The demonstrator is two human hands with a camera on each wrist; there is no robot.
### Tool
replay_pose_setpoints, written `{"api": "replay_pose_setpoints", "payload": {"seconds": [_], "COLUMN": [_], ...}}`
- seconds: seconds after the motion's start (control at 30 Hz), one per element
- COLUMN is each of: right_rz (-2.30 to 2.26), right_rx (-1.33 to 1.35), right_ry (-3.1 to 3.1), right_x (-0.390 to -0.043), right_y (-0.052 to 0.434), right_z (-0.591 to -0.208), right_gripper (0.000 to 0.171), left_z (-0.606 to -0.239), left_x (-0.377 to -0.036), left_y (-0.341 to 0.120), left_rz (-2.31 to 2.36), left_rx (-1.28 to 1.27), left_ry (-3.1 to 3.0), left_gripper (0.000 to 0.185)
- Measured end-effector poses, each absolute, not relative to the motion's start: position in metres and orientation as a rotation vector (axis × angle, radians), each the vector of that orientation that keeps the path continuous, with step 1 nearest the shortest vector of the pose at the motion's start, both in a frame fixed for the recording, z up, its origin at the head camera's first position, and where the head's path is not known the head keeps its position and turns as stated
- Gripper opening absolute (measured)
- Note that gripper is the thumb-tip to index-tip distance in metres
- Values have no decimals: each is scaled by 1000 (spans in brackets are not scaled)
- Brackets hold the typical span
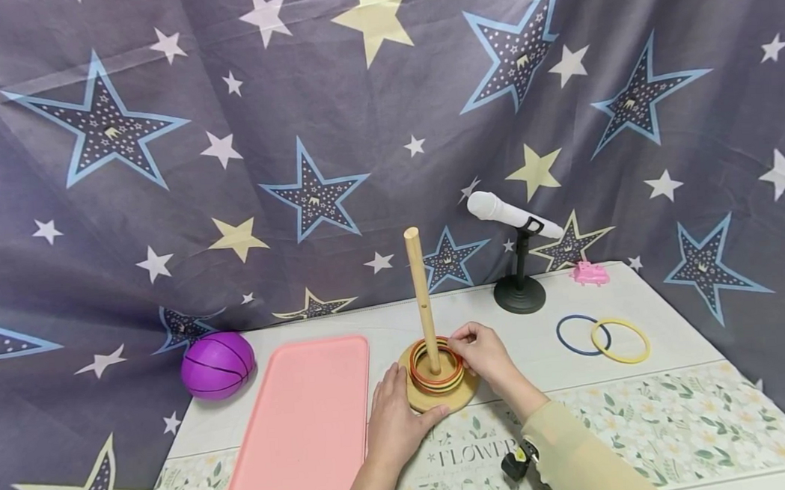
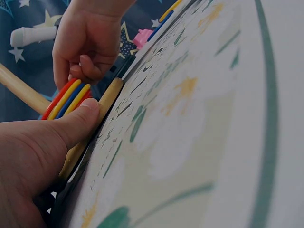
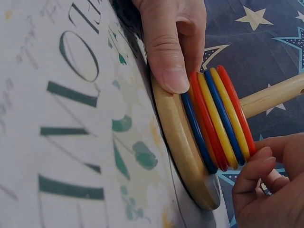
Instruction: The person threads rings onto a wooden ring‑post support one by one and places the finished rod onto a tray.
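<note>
A wooden stand with an upright peg [image 1: 423, 303] and a round base [image 3: 173, 126] stands on the table. Several blue, red and yellow rings lie stacked around the peg, low against the base. My left hand [image 1: 398, 421] holds the base at its left and front edge, thumb lying along the front. From the right, my right hand [image 1: 487, 355] pinches the edge of the stack's top red ring [image 3: 239, 111] between thumb and forefinger. The right wrist view shows that pinch at the ring's rim. In the left wrist view, the left thumb covers part of the rings.
A pink tray [image 1: 302, 423] lies to the left, with a purple ball [image 1: 218, 366] beyond it. Behind and right stands a white microphone [image 1: 508, 212] on a black stand. A blue ring [image 1: 560, 337] and a yellow ring [image 1: 648, 345] overlap at right, near a pink object [image 1: 590, 273].
</note>
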State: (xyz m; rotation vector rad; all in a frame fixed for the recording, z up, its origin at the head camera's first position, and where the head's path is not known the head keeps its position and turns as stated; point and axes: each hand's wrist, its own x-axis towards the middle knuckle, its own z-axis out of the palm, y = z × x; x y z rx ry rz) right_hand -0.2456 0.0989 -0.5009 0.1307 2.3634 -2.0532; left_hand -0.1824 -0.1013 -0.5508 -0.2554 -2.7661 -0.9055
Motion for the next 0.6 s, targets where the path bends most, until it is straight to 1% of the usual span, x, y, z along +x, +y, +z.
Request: {"api": "replay_pose_setpoints", "payload": {"seconds": [0.23, 0.6], "right_rz": [-2049, -1991], "right_rx": [124, 125], "right_ry": [2356, 2410], "right_x": [-244, -243], "right_y": [100, 103], "right_z": [-499, -502], "right_gripper": [8, 19], "left_z": [-550, -549], "left_x": [-182, -182], "left_y": [-101, -101], "left_rz": [-916, -926], "left_rx": [-253, -245], "left_ry": [-2770, -2778], "left_gripper": [116, 116]}}
